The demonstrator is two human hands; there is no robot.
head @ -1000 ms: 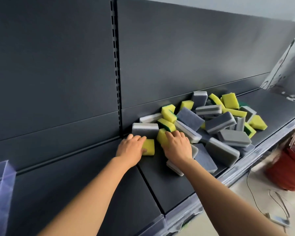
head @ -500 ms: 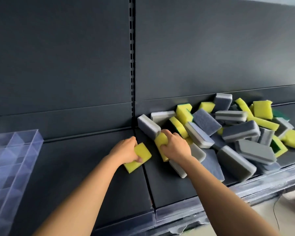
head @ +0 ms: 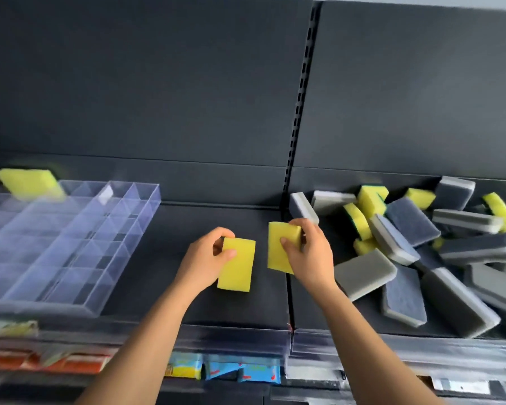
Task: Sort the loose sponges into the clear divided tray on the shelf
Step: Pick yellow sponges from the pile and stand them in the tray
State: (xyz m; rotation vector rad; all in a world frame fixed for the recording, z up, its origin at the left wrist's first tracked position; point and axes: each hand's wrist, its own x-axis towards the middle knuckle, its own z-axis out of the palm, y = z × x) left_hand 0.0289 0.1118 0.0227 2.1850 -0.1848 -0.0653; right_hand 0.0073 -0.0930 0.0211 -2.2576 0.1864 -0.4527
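My left hand [head: 205, 259] grips a yellow sponge [head: 236, 265] above the dark shelf [head: 164, 287], mid-frame. Just to its right, my right hand [head: 310, 255] holds a second yellow sponge [head: 279, 244]. A heap of loose sponges [head: 415, 244], grey and yellow-green, lies on the shelf at the right. The clear divided tray [head: 70, 241] stands on the shelf at the left, blurred. One yellow sponge [head: 30, 182] sits at the tray's far left corner.
A slotted upright [head: 300, 112] splits the dark back panel. A clear plastic strip [head: 231, 337] runs along the shelf's front edge. Below it, a lower shelf shows blue packets [head: 225, 371] and orange packets [head: 41, 361].
Both hands have lifted a yellow sponge each out of the heap and carried it left. The view has swung left, so the tray now shows more fully.
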